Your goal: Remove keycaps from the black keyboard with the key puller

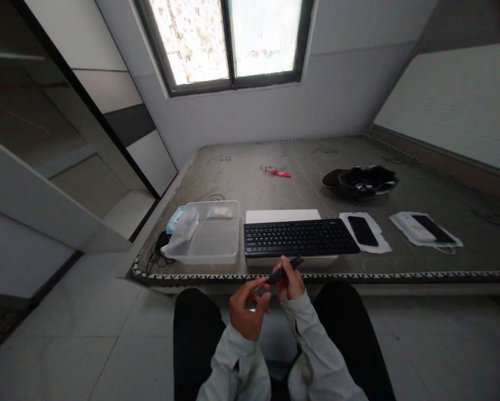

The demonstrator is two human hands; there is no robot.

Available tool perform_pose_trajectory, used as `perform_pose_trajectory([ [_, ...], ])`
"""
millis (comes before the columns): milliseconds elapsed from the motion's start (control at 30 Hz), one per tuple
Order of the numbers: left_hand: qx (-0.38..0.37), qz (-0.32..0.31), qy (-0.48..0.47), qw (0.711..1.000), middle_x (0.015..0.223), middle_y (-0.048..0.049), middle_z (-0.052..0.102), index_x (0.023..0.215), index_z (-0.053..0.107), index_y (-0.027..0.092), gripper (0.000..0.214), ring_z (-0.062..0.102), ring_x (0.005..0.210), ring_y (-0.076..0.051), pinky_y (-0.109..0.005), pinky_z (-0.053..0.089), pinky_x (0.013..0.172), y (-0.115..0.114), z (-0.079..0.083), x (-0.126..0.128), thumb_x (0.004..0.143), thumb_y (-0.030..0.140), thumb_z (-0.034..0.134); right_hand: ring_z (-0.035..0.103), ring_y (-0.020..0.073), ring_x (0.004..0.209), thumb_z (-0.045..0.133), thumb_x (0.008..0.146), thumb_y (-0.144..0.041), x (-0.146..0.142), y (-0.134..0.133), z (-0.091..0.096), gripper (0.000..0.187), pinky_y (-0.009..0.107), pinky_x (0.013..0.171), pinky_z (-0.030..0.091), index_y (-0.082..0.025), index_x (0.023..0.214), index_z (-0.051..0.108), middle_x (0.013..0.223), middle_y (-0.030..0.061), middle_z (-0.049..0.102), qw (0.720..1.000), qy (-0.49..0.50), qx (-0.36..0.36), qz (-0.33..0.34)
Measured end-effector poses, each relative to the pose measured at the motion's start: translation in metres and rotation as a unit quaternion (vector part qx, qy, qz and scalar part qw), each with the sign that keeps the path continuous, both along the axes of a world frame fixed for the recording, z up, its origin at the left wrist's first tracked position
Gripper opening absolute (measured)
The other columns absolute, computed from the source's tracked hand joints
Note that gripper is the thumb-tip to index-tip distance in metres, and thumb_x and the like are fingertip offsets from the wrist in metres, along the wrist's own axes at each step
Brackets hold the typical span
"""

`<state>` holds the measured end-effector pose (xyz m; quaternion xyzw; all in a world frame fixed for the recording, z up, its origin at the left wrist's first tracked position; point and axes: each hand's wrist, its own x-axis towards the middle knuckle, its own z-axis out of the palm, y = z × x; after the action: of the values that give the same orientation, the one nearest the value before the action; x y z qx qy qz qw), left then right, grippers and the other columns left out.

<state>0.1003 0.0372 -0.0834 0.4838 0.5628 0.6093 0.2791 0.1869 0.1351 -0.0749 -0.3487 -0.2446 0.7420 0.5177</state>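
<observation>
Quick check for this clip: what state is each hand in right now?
Left hand: fingers curved, fingertips by one end of the dark stick; grip cannot be told.
Right hand: closed, holding the dark stick.

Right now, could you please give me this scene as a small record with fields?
Right hand: holds a dark, slim object
Left hand: at the object's left end; contact unclear
Middle: black keyboard
Left of keyboard: clear plastic box
Right of keyboard: phone-like device on white sheet
Farther back: small red item, upturned dark cap
</observation>
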Motion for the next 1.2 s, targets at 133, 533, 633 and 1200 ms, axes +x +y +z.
perform_pose_trajectory([
  [133,-0.007,0.019,0.018,1.0,0.087,-0.0052,0.069,0.094,0.067,0.018,0.026,0.058,0.046,-0.008,-0.021,0.048,0.047,0.003,-0.005,0.001,0.089,0.038,0.05,0.043,0.0069,0.044,0.07,0.06,-0.066,-0.002,0.002,0.001,0.057,0.02,0.042,0.037,-0.019,0.057,0.037,0.05,-0.006,0.045,0.998,0.056,0.02,0.003],
  [533,-0.06,0.021,0.104,0.993,0.089,-0.0025,0.069,0.098,0.062,0.02,0.019,0.059,0.048,-0.007,-0.019,0.048,0.053,0.007,-0.013,0.013,0.085,0.033,0.056,0.029,0.0028,0.034,0.064,0.079,-0.048,0.006,-0.003,-0.008,0.035,0.017,0.035,0.025,-0.02,0.067,0.046,0.048,-0.0094,0.037,0.986,0.12,0.114,0.026],
  [633,-0.06,0.036,0.091,0.993,0.087,-0.0018,0.071,0.095,0.064,0.02,0.018,0.06,0.046,-0.007,-0.018,0.048,0.051,0.005,-0.019,0.011,0.086,0.034,0.056,0.035,0.0048,0.039,0.065,0.079,-0.045,0.009,-0.002,-0.006,0.031,0.019,0.041,0.031,-0.021,0.07,0.049,0.05,-0.0081,0.038,0.983,0.151,0.091,0.06],
  [1200,-0.003,0.051,0.128,0.99,0.074,-0.002,0.067,0.079,0.064,0.018,0.018,0.055,0.045,-0.006,-0.019,0.046,0.049,0.004,-0.027,0.009,0.082,0.035,0.061,0.012,0.0054,0.035,0.057,0.085,-0.039,0.014,0.003,-0.018,0.028,0.016,0.033,0.02,-0.021,0.068,0.044,0.045,-0.0109,0.02,0.972,0.221,0.024,0.071],
])
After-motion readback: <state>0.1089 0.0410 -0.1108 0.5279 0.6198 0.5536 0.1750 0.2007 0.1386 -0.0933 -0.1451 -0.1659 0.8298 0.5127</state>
